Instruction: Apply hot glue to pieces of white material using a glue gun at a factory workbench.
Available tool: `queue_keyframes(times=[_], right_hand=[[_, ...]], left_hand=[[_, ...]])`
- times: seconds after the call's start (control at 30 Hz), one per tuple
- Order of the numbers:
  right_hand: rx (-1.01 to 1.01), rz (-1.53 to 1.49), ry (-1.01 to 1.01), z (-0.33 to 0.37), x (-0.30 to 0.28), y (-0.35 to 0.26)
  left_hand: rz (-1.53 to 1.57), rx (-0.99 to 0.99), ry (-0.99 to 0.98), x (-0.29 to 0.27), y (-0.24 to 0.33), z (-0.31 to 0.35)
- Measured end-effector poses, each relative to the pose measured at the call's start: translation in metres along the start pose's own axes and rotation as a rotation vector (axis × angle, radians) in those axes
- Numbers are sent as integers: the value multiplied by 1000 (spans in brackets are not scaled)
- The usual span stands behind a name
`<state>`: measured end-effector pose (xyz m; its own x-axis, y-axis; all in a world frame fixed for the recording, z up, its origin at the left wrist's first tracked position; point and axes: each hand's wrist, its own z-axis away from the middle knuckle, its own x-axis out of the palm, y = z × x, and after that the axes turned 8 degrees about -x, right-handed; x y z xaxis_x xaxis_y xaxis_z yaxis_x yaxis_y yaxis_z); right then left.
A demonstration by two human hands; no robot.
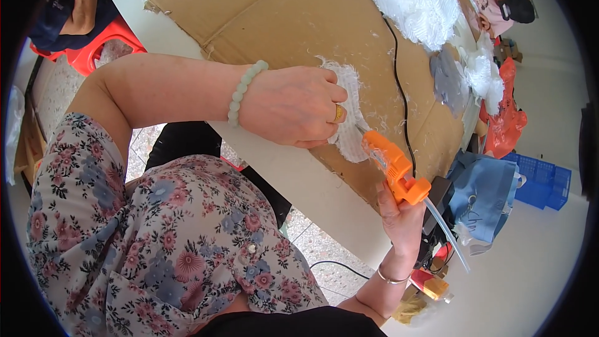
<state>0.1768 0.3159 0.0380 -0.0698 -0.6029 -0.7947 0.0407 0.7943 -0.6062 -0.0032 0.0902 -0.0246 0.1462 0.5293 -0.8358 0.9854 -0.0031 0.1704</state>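
My left hand (292,106), with a pale green bead bracelet and a ring, has its fingers curled down on a white ribbed cloth piece (352,145) with frayed edges. The cloth lies on a brown cardboard sheet (281,22). In my right hand (402,226) is an orange hot glue gun (392,163), its nozzle pointing at the cloth beside my left fingertips. A translucent glue stick (450,237) sticks out of the gun's back end. My right fingers are partly hidden behind the gun.
A black cord (399,78) crosses the cardboard. White frayed pieces (415,3) are heaped at the far side, near grey pieces (448,81). A red plastic bag (503,115), a blue bag (479,193) and blue crates (541,181) stand right. Two other people sit nearby.
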Motion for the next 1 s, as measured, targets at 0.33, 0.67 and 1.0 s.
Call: queue_keyframes(times=[0.33, 0.67, 1.0], right_hand=[[-12, -50, -18, -18, 5, -5], [-87, -77, 62, -34, 12, -12], [-25, -197, 39, -34, -4, -11]], left_hand=[[8, 9, 34, -3, 0, 0], [14, -1, 46, -3, 2, 0], [0, -36, -41, -7, 3, 4]])
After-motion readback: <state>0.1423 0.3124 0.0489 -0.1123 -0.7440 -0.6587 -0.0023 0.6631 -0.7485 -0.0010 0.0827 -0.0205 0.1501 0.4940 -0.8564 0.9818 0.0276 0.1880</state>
